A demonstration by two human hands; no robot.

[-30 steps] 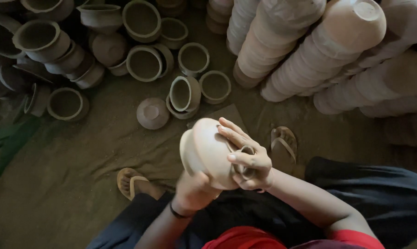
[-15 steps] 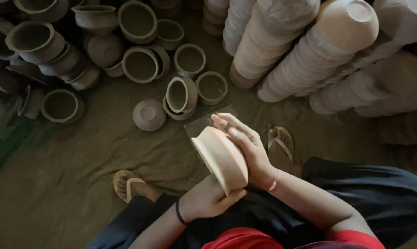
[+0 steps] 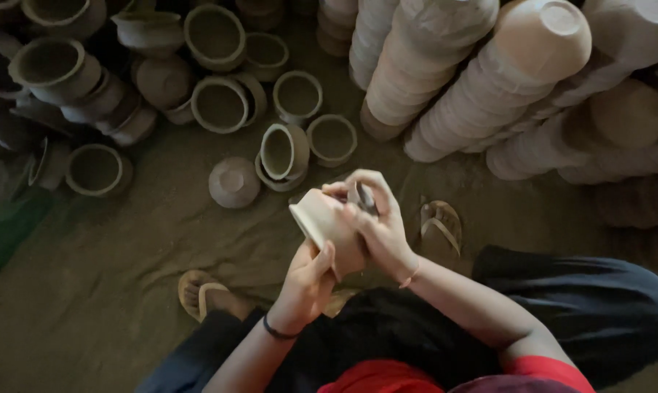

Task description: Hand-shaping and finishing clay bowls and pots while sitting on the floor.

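Observation:
I hold a pale unfired clay bowl (image 3: 321, 218) tilted on its side in front of me. My left hand (image 3: 310, 280) grips it from below, thumb up against its wall. My right hand (image 3: 376, 222) wraps over its top and far side, fingers curled around what looks like a small dark tool; I cannot tell what it is. My feet in sandals (image 3: 201, 295) rest on the dirt floor below the bowl.
Loose darker clay bowls (image 3: 220, 105) lie scattered at top left, one upside down (image 3: 234, 182). Long leaning stacks of pale bowls (image 3: 481, 80) fill the top right. An empty sandal (image 3: 441, 225) lies to the right. Green cloth (image 3: 5, 225) at the left edge.
The bowl has turned in my hands from base-up to lying on its side, rim to the left. My right hand slid over its top; my left hand shifted under it.

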